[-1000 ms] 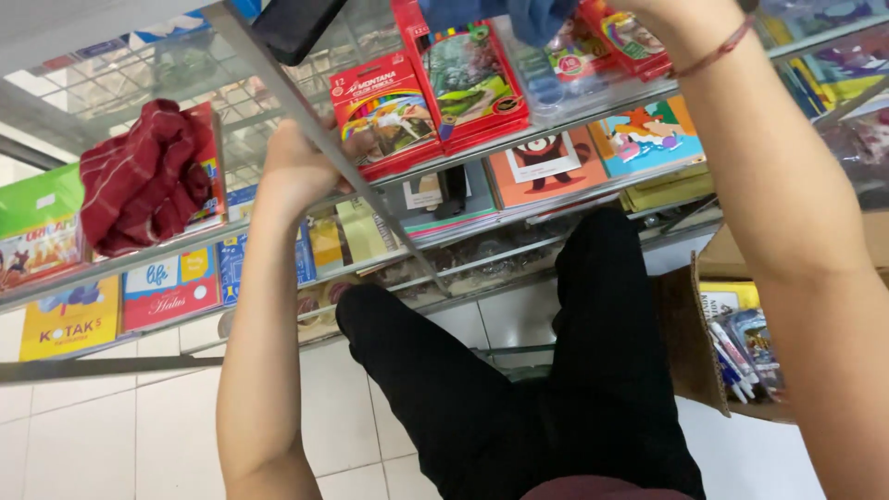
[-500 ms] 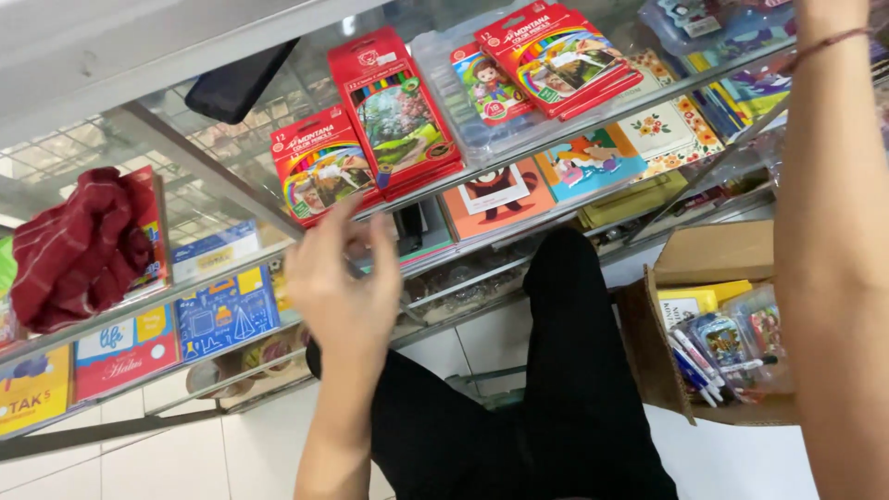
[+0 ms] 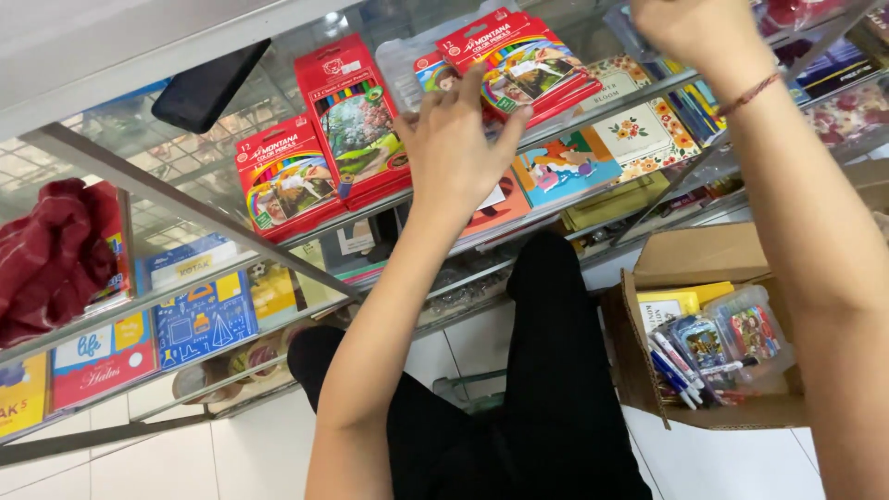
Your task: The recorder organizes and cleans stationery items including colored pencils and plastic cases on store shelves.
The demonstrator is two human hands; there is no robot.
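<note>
1. Left hand point(image 3: 458, 139): raised since half a second ago from below the shelf edge to the glass front of the display case; fingers spread, tips touching the stack of red coloured-pencil boxes point(image 3: 523, 65) on the top glass shelf point(image 3: 593, 116).
2. Right hand point(image 3: 694, 28): lifted at the upper right, a thin red thread bracelet point(image 3: 750, 93) at the wrist; fingers curled, grip not determinable, partly cut off by the frame edge.
3. View shifted since the earlier frame: shelves and boxes now lower and further left.
4. Red coloured-pencil boxes, counted: one stack under the left fingertips, layers not countable; two separate flat boxes point(image 3: 352, 120) further left on the same shelf.
5. Black flat phone-like slab point(image 3: 208, 85): one, on the case top at upper left.
6. Dark red folded cloth point(image 3: 51, 250): one, far left.
7. Brown cardboard box point(image 3: 708, 255): one, open, on the white tiled floor point(image 3: 185, 463) at right, holding pens and packets.
8. Black trousers point(image 3: 546, 389): both legs visible below.
</note>
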